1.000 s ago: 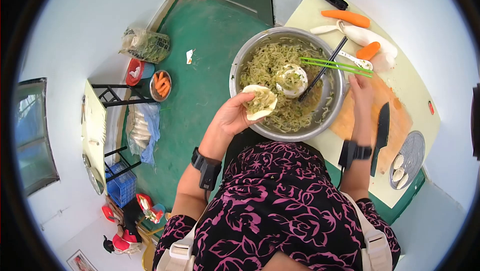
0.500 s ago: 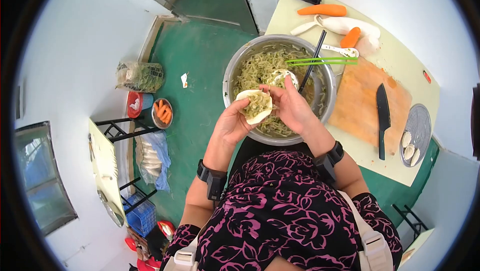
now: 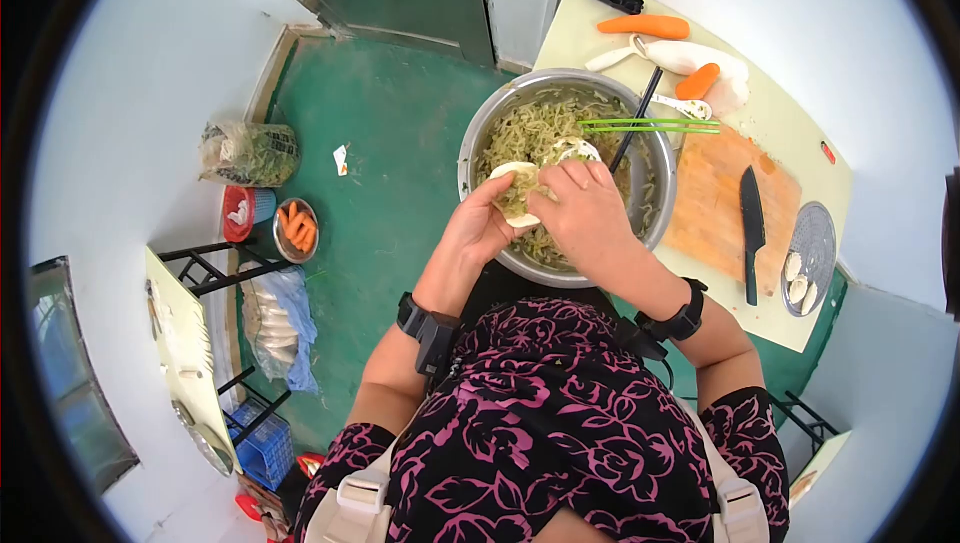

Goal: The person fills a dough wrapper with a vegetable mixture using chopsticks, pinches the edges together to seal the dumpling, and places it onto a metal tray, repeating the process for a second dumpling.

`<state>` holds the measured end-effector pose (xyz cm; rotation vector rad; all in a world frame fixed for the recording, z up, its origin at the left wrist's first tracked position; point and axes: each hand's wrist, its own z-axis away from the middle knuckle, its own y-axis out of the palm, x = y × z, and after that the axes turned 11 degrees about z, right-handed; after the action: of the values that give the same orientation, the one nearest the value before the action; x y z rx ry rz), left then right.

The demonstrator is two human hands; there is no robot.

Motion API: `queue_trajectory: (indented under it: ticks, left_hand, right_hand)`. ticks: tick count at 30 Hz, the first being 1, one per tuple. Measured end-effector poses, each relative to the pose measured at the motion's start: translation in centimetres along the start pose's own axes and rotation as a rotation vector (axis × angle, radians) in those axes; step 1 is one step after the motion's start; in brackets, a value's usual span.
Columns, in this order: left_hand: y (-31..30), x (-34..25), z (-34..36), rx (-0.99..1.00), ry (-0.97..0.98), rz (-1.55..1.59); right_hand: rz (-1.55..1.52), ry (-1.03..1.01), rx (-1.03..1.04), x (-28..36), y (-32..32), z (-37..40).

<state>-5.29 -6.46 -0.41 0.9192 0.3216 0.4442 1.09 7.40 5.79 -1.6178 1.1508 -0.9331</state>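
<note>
Over the near left part of a steel bowl (image 3: 468, 158) of shredded green filling (image 3: 510, 133), my left hand (image 3: 478, 223) holds a round dough wrapper (image 3: 520, 215) with filling on it. My right hand (image 3: 585, 218) has its fingers curled at the wrapper's right side, touching it; its fingertips are partly hidden. Just behind the right hand, a white dish (image 3: 578, 150) lies in the bowl. Dark chopsticks (image 3: 637, 118) lean on the bowl's right side.
To the right, a knife (image 3: 752, 233) lies on a wooden cutting board (image 3: 700, 198). Beside it, a metal tray (image 3: 815, 233) holds several dumplings. Carrots (image 3: 645, 27), a white radish (image 3: 690, 58) and a spoon (image 3: 690, 106) lie behind. Carrots in a bowl (image 3: 297, 231) stand at left.
My right hand has turned over, palm down, and moved left onto the wrapper's right side. My left hand still holds the wrapper. The whole view has shifted slightly.
</note>
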Motion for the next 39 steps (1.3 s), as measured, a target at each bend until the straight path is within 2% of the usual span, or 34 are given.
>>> queue_trajectory:
  ticks: [2, 5, 8, 11, 12, 15, 16, 19, 20, 23, 24, 27, 28, 31, 32, 35, 38, 39]
  left_hand:
    - [-0.4, -0.4, 0.0, 0.029, -0.029, 0.006]
    - [-0.9, -1.1, 0.3, 0.052, -0.039, 0.03]
    - [-0.9, -1.8, 0.5, 0.053, -0.034, -0.02]
    - [-1.6, -2.9, 0.3, 0.027, -0.078, -0.098]
    - [-1.7, -3.1, 0.2, 0.034, -0.097, -0.116]
    - [-1.8, -3.7, -0.2, 0.039, -0.154, -0.146]
    - [-1.6, -3.9, -0.3, 0.041, -0.167, -0.153]
    - [-1.1, -4.2, -0.3, 0.029, -0.176, -0.15]
    - [-1.1, -4.3, -0.4, 0.031, -0.184, -0.158]
    - [-0.8, -4.4, -0.9, 0.033, -0.218, -0.174]
    - [-0.6, -4.3, -0.8, 0.031, -0.229, -0.164]
    - [-0.3, -3.8, -0.8, 0.045, -0.255, -0.137]
    - [0.0, -3.6, -0.8, 0.047, -0.251, -0.139]
    - [0.3, -2.8, -0.7, 0.031, -0.225, -0.181]
    - [0.4, -2.5, -0.7, 0.021, -0.21, -0.198]
    - [0.1, -2.1, -0.7, 0.019, -0.194, -0.232]
    - [-0.1, -1.9, -0.5, 0.007, -0.192, -0.223]
    - [-0.1, -1.9, -0.5, -0.001, -0.192, -0.213]
  right_hand:
    - [-0.097, 0.022, -0.008, 0.1, 0.0, -0.7]
    - [-0.583, 0.364, -0.022, 0.8, 0.9, -1.1]
    - [-1.271, 0.85, -0.024, 0.7, 1.9, 0.0]
    - [-1.128, 0.896, -0.074, 0.4, 2.9, 1.7]
    - [-0.922, 0.807, -0.196, 0.4, 3.5, 2.0]
    - [-1.18, 0.986, -0.197, 0.3, 4.5, 2.9]
    - [-1.155, 1.044, -0.159, -0.2, 5.2, 3.5]
    - [-0.62, 0.864, 0.24, -0.9, 6.4, 4.5]
    - [0.04, 0.44, 0.041, -0.3, 7.2, 5.1]
    - [-0.284, 0.602, 0.306, 0.3, 5.0, 4.3]
    - [-0.456, 0.754, 0.502, -0.6, 4.8, 3.8]
    - [-1.141, 0.823, 0.06, 0.1, 6.3, 4.9]
    - [-1.307, 0.808, 0.111, 0.4, 6.8, 5.0]
    - [-1.897, 0.875, -0.036, 1.4, 6.7, 4.4]
    - [-2.005, 0.885, -0.031, 1.2, 6.7, 4.4]
    - [-1.984, 0.86, -0.115, 1.3, 7.1, 4.5]
    - [-1.96, 0.846, -0.102, 1.5, 7.1, 4.4]
    - [-1.814, 0.824, -0.141, 1.7, 7.2, 4.4]
